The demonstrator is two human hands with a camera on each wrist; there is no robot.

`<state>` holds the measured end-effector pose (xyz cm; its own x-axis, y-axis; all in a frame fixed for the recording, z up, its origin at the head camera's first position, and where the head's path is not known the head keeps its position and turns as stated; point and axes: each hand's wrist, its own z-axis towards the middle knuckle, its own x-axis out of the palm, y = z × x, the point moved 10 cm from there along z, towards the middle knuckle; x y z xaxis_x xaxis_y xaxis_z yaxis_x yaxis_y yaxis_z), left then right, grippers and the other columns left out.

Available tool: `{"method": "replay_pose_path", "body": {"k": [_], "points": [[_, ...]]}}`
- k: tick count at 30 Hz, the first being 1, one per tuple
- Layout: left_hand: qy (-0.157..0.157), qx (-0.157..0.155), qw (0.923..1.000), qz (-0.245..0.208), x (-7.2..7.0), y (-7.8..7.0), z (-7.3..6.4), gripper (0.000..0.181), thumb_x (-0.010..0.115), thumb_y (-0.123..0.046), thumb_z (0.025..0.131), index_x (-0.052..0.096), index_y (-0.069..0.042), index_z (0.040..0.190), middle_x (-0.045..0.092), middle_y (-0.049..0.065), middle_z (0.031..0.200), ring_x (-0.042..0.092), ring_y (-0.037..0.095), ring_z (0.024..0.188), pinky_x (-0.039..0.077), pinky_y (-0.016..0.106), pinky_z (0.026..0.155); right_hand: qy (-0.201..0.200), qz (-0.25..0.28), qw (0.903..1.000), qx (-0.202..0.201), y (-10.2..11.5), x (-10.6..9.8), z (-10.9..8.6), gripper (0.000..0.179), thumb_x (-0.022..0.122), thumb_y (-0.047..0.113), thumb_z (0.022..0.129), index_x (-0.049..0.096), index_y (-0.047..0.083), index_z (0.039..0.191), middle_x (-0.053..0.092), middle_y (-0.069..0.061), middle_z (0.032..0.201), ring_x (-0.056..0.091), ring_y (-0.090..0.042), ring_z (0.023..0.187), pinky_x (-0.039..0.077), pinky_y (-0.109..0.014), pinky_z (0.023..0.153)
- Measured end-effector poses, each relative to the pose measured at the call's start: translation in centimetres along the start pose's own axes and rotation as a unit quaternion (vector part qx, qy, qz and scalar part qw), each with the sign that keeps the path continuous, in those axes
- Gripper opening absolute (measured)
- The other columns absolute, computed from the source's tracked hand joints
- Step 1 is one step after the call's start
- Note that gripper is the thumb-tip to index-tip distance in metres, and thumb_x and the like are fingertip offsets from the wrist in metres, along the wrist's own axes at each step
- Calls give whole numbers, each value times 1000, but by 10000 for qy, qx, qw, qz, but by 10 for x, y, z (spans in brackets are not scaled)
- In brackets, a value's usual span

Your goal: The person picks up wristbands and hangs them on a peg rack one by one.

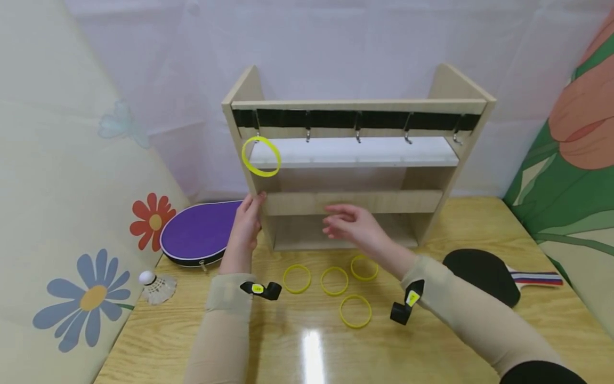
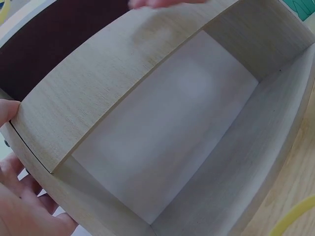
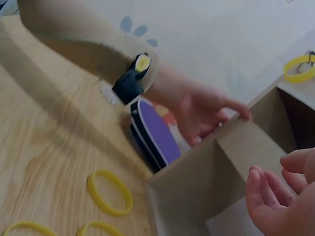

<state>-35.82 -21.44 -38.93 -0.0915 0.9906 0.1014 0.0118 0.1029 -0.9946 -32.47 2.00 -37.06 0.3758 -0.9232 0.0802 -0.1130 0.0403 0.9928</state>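
Observation:
A wooden shelf unit [image 1: 355,204] stands on the table with a row of metal hooks along a black strip. One yellow ring [image 1: 265,174] hangs from its leftmost hook. My left hand [image 1: 246,223] grips the unit's left side panel, thumb at the front edge and fingers on the outer face, as the left wrist view shows. In front of the middle board, my right hand [image 1: 354,226] hovers with loosely bent fingers, holding nothing. Several more yellow rings lie flat on the table before the unit, among them the leftmost ring [image 1: 297,293] and the nearest ring [image 1: 356,326].
A purple paddle case [image 1: 201,232] lies to the left of the unit, with a shuttlecock [image 1: 157,287] near it. To the right, beside my right forearm, is a black table tennis paddle [image 1: 479,274]. A pale cloth [image 1: 336,48] hangs behind the unit.

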Motion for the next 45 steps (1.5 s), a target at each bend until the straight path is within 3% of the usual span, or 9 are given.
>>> {"method": "replay_pose_path", "body": {"k": [6,13,20,27,36,45], "points": [[-37,-20,10000,80,-1,0,-3,53,45,-33,103,36,-18,153,43,15,145,42,32,135,28,54,116,14,-268,9996,116,-23,-17,-8,40,56,1,98,50,-5,137,68,-15,109,68,-14,87,55,-42,93],[-17,23,10000,65,-1,1,-3,53,45,-32,103,36,-17,153,44,16,143,43,32,133,29,54,116,39,-470,9988,160,-47,-35,-14,41,56,-1,98,48,-11,137,69,-7,99,69,-15,85,58,-34,84],[-66,62,10000,19,-3,1,-3,51,45,-31,103,38,-17,151,47,12,137,46,29,128,29,56,115,-50,-692,9972,263,-67,-55,-19,45,57,1,97,45,-14,138,68,-11,99,69,-14,82,59,-34,82],[-22,23,9999,123,-3,1,-3,54,45,-34,103,35,-19,154,42,15,147,40,33,136,27,55,116,-44,-867,9959,236,-84,-75,-21,43,55,-1,97,44,-18,135,67,-12,95,66,-11,75,58,-25,72],[-68,-27,9999,136,-3,-3,-4,53,46,-34,103,36,-19,153,43,14,147,41,31,136,29,54,116,-334,-1534,9869,367,-96,-104,-20,38,56,-1,96,50,-16,131,64,-34,108,66,-12,73,59,-29,68],[13,-16,9998,180,-2,-1,-1,54,45,-33,103,34,-17,154,41,15,148,39,32,137,28,52,116,-200,-1415,9882,556,-107,-115,-22,40,55,-5,95,46,-19,131,68,-28,99,66,-11,71,58,-27,65]]}}
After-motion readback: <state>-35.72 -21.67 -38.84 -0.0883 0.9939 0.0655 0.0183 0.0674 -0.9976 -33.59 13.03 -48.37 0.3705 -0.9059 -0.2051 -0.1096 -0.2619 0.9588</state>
